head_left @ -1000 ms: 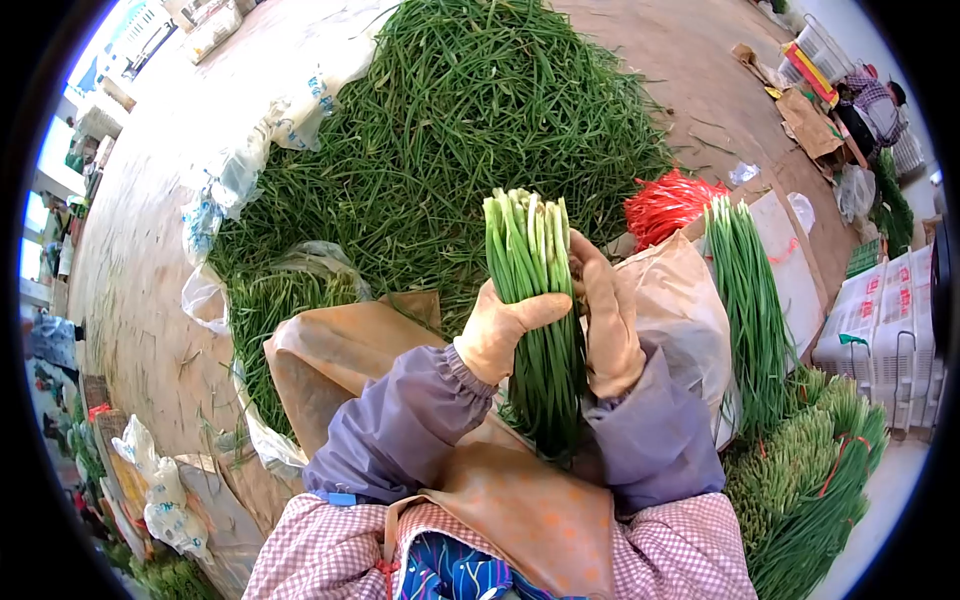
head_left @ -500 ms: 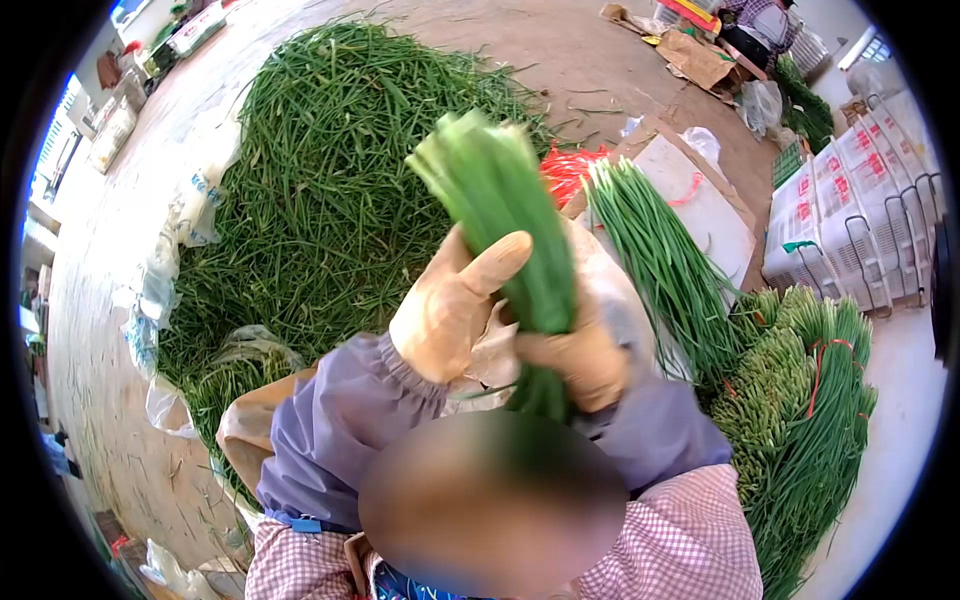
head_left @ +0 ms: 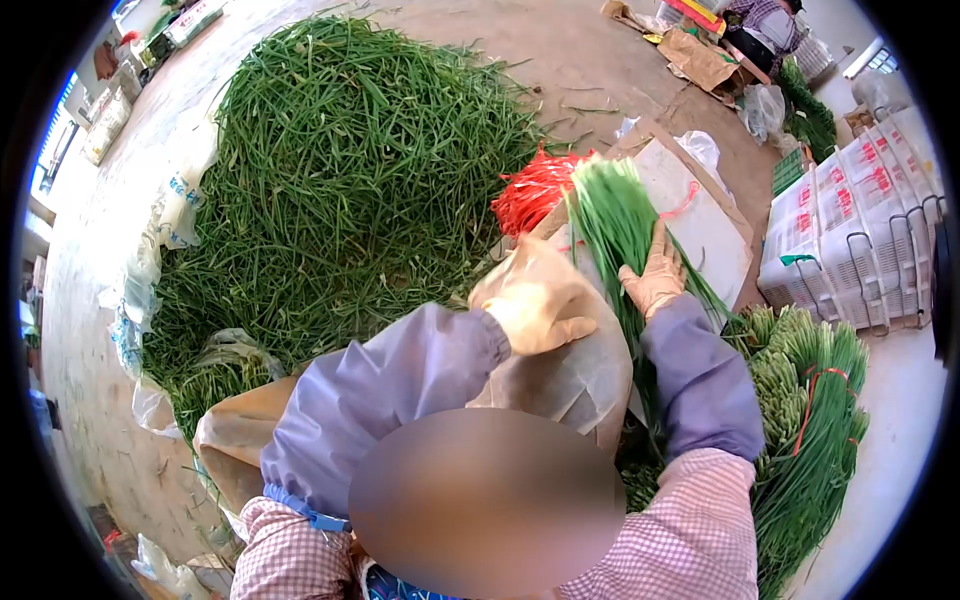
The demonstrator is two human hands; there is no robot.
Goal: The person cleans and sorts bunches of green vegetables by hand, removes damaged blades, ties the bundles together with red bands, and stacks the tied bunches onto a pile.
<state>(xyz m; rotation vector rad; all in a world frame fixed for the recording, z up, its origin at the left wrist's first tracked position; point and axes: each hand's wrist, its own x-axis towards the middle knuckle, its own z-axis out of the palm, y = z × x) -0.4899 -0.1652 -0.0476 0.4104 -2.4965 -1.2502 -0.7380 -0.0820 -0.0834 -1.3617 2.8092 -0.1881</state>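
In the head view, we found the bundle of green stalks right of centre in the upper half of the frame, lying partly over the pale board, its light ends toward the top. The right hand rested against its right side, thumb toward the stalks and fingers spread rather than wrapped round; we could not tell how hard it pressed. The left hand, blurred near the centre of the frame, had its thumb apart above the tan sheet; we could not tell whether its fingers pinched anything.

We judged each stalk light and bendy, and the whole bunch springy, with modest weight. The smooth stalks seemed likely to slide lengthwise past one another, and a hard squeeze might have creased or bruised them. We thought the best hold was around the middle, palm and fingers encircling the bunch, with the drooping green part toward the lower centre supported and the pale ends left unpinched.
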